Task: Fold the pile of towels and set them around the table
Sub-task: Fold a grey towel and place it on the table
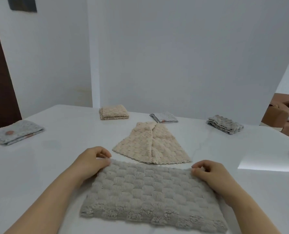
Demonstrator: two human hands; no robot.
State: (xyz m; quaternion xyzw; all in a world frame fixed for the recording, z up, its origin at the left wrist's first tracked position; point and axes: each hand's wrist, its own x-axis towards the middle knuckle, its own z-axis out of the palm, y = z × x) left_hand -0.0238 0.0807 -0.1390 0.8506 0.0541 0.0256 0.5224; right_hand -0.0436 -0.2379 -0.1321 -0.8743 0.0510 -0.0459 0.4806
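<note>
Head view: left hand (91,159) and right hand (209,173) pinch grey towel (148,196).

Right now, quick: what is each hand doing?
Left hand: pinches the far left corner of the grey towel.
Right hand: pinches its far right corner.

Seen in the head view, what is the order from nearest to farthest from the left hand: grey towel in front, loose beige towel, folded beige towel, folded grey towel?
1. Grey towel, pinched by the left hand at its corner.
2. Loose beige towel, centre, just beyond.
3. Folded beige towel, far edge.
4. Folded grey towel, far right.
</note>
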